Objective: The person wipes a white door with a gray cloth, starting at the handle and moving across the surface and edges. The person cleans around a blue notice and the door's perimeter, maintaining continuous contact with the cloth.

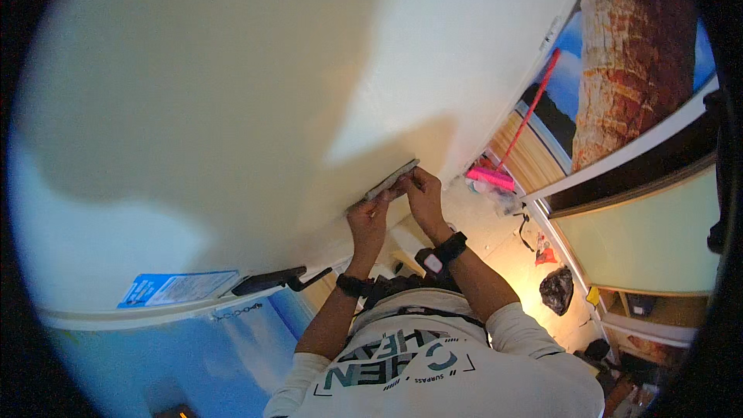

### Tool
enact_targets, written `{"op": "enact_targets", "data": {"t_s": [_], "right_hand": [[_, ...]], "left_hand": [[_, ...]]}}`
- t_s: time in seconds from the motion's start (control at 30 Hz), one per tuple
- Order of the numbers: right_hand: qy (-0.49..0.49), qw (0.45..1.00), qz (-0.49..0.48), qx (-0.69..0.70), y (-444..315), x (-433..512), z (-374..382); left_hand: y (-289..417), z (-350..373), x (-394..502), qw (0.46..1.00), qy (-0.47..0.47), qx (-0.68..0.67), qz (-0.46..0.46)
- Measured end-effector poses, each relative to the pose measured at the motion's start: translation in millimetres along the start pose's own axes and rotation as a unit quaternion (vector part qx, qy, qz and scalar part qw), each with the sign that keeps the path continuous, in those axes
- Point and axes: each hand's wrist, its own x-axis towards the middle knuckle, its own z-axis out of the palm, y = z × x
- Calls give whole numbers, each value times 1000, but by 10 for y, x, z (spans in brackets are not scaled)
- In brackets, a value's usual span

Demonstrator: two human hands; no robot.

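Both my hands are raised to a smooth white wall [244, 98]. Between them they grip a narrow, flat grey pad [392, 180], whose long edge lies against or very close to the surface. The pad's exact kind is not clear. My left hand [367, 220] has its lower left end, with the thumb towards me. Further up and to the right, my right hand [425, 194] pinches the other end with curled fingers. Some fingertips are hidden behind the pad and knuckles. Dark shadows of my head and arms fall across the wall.
A blue-and-white sheet with writing [180, 289] and a black handle-like fitting [270, 280] sit at lower left. To the right, a red-handled pink broom [490, 177] leans near a palm-trunk mural [633, 52]. A black plastic bag [556, 290] lies on the lit floor [493, 255].
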Motion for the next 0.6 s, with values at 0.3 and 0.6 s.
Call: {"op": "enact_targets", "data": {"t_s": [0.3, 0.6], "right_hand": [[6, 947, 57, -317, 1387, -138, 127], [25, 985, -89, -149, -226, -225, 242]], "left_hand": [[-1375, 146, -116, 982, -64, -10, -179], [-55, -353, -128, 990, -84, -109, -1]]}}
